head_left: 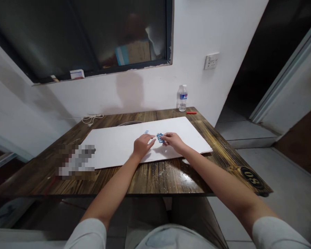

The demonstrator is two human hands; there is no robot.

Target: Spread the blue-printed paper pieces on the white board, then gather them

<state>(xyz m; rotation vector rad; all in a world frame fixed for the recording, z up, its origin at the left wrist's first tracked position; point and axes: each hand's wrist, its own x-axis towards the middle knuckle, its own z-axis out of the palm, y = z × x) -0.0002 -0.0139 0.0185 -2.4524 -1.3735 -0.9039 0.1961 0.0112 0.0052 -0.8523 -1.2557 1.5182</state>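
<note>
My right hand pinches a small flat blue-and-white piece between thumb and fingers, just above the white board. What kind of piece it is, I cannot make out. To its left, my left hand hovers low over the board with thumb and forefinger apart and nothing visible between them. Its fingertips point at the held piece without clearly touching it. A small blue outlined mark or cut-out lies on the board just beyond my left fingers.
The board lies on a dark wooden table. Toward the back right stand a water bottle and a red pen-like stick. A white cable is coiled at the back left; a blurred-out patch covers the board's left end.
</note>
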